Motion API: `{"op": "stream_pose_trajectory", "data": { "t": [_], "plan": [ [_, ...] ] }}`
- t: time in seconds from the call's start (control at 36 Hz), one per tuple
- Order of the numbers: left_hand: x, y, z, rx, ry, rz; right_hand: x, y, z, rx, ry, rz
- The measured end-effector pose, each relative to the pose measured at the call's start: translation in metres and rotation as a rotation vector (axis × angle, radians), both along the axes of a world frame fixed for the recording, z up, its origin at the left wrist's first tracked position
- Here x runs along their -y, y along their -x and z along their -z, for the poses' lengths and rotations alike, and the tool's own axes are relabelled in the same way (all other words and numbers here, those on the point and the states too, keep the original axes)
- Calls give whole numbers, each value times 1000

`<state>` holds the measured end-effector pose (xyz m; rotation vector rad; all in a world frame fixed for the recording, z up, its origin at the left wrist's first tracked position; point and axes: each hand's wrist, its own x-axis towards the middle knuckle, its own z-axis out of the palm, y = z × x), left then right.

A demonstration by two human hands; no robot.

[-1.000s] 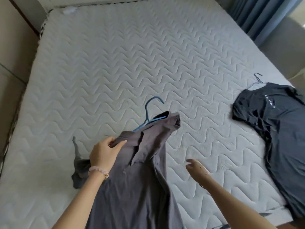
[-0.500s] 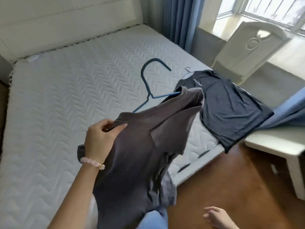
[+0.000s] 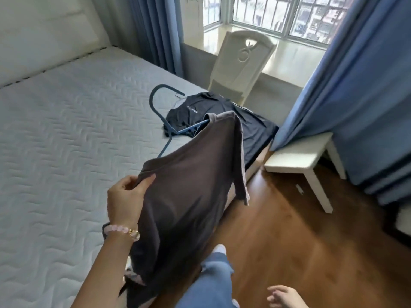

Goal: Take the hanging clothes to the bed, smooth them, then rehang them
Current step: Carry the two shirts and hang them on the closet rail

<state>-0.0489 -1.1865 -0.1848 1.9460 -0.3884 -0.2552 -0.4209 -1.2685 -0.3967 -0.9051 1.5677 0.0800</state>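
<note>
My left hand (image 3: 125, 200) grips the shoulder of a grey shirt (image 3: 186, 196), which hangs on a blue hanger (image 3: 161, 112) and is lifted off the bed (image 3: 55, 141). The shirt drapes down past the bed's edge. A dark navy T-shirt (image 3: 222, 116) on its own thin hanger lies flat at the bed's far right corner. My right hand (image 3: 281, 296) hangs low at the bottom right, fingers loosely spread, holding nothing.
A white chair (image 3: 242, 61) stands by the window beyond the bed. A white stool (image 3: 298, 156) sits on the wooden floor (image 3: 289, 241) under blue curtains (image 3: 355, 85). My leg in blue jeans (image 3: 211, 283) is below the shirt.
The grey shirt has been lifted off the mattress and carried right, over the bed's edge. My right hand dropped from above the bed to my side. The view swung toward the window.
</note>
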Motion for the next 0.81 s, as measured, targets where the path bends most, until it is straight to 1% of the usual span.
{"op": "stream_pose_trajectory", "data": {
  "t": [0.03,0.17,0.25,0.36,0.44,0.61,0.72,0.81],
  "plan": [
    [7,-1,1,12,5,-5,12,-6,-5,33,1,-23],
    [54,-10,8,28,-5,-6,91,-52,-25,65,72,-160],
    [84,-23,22,-20,11,-44,145,-84,-35,102,121,-180],
    [126,-49,50,-148,37,-133,219,-124,-37,135,171,-225],
    [163,-66,62,-210,29,-191,268,-148,-38,110,190,-265],
    [223,-100,67,-191,-8,-296,342,-184,-39,23,175,-397],
    [260,-121,63,-179,-8,-293,384,-193,-28,-32,193,-454],
    [281,-135,61,-152,-40,-287,408,-196,-16,-42,130,-439]
  ]
}}
